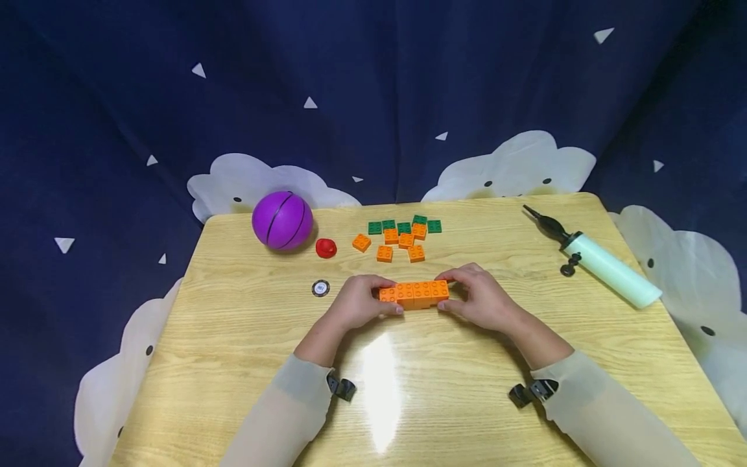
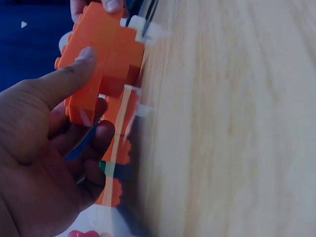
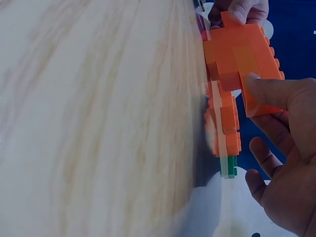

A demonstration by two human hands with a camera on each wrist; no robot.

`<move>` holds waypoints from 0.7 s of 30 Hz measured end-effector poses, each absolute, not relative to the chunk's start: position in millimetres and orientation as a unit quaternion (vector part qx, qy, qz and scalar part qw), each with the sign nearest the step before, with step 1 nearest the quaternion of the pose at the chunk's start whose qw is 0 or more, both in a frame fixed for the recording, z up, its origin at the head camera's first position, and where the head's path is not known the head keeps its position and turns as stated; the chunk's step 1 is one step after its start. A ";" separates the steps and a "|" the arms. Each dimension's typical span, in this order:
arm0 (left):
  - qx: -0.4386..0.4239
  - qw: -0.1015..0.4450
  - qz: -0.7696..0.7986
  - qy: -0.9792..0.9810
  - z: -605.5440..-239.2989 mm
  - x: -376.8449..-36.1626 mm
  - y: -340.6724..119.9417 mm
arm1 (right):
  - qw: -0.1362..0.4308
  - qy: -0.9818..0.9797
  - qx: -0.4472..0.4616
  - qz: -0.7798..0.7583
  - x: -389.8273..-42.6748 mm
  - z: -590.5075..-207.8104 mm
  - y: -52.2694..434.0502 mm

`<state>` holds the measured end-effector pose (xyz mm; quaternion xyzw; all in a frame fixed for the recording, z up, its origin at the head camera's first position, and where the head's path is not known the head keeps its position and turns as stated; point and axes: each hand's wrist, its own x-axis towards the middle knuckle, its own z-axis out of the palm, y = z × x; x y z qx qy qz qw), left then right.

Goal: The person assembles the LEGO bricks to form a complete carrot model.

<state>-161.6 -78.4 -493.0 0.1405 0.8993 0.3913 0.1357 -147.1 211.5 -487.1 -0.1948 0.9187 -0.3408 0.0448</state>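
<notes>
A row of joined orange toy bricks [image 1: 415,294], studs up, lies between my two hands near the middle of the table. My left hand [image 1: 357,302] pinches its left end between thumb and fingers. At the right end, my right hand [image 1: 482,299] grips it the same way. The left wrist view shows more orange bricks [image 2: 121,64] fixed under the top row, forming a stepped shape. From the right wrist view the thumb presses the near side of the orange build [image 3: 237,54]. Whether its bottom touches the table cannot be told.
Behind the hands lie loose orange bricks [image 1: 384,253] and green bricks [image 1: 375,227]. To the left are a purple ball [image 1: 283,220], a small red object [image 1: 325,248] and a round chip [image 1: 320,288]. A hand pump [image 1: 611,269] and a small black piece [image 1: 570,264] lie right.
</notes>
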 end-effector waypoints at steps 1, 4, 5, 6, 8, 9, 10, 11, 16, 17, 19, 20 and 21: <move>0.143 0.141 0.392 0.898 -493.3 -162.2 -80.4 | 0.043 0.919 -0.197 -0.340 -147.1 -487.0 211.0; 0.159 0.156 0.391 0.893 -493.6 -164.5 -87.5 | 0.038 0.920 -0.200 -0.335 -146.9 -486.4 210.2; 0.166 0.161 0.390 0.891 -493.7 -165.5 -90.1 | 0.037 0.920 -0.200 -0.335 -146.8 -486.4 210.1; 0.171 0.166 0.390 0.890 -493.7 -166.6 -92.7 | 0.036 0.920 -0.200 -0.334 -146.8 -486.4 210.2; 0.179 0.176 0.393 0.885 -493.7 -169.5 -97.6 | 0.036 0.921 -0.200 -0.333 -146.7 -486.4 210.8; 0.181 0.179 0.396 0.882 -493.2 -171.1 -99.8 | 0.036 0.921 -0.199 -0.333 -146.6 -486.5 211.1; 0.181 0.182 0.398 0.881 -492.9 -172.7 -101.7 | 0.036 0.921 -0.199 -0.334 -146.6 -486.7 211.4; 0.180 0.184 0.400 0.880 -492.1 -174.2 -103.3 | 0.037 0.921 -0.198 -0.334 -146.5 -486.7 211.5; 0.168 0.169 0.396 0.887 -490.6 -182.1 -107.0 | 0.040 0.920 -0.197 -0.336 -146.5 -487.0 211.6; 0.165 0.161 0.393 0.890 -490.5 -183.5 -107.0 | 0.041 0.920 -0.197 -0.336 -146.5 -487.0 211.6; 0.157 0.142 0.392 0.895 -491.0 -186.7 -106.2 | 0.043 0.920 -0.195 -0.336 -146.6 -487.3 211.6; 0.151 0.133 0.391 0.898 -491.5 -188.3 -105.8 | 0.043 0.920 -0.195 -0.337 -146.6 -487.4 211.6; 0.145 0.124 0.391 0.900 -491.7 -189.9 -105.1 | 0.043 0.920 -0.195 -0.337 -146.5 -487.6 211.5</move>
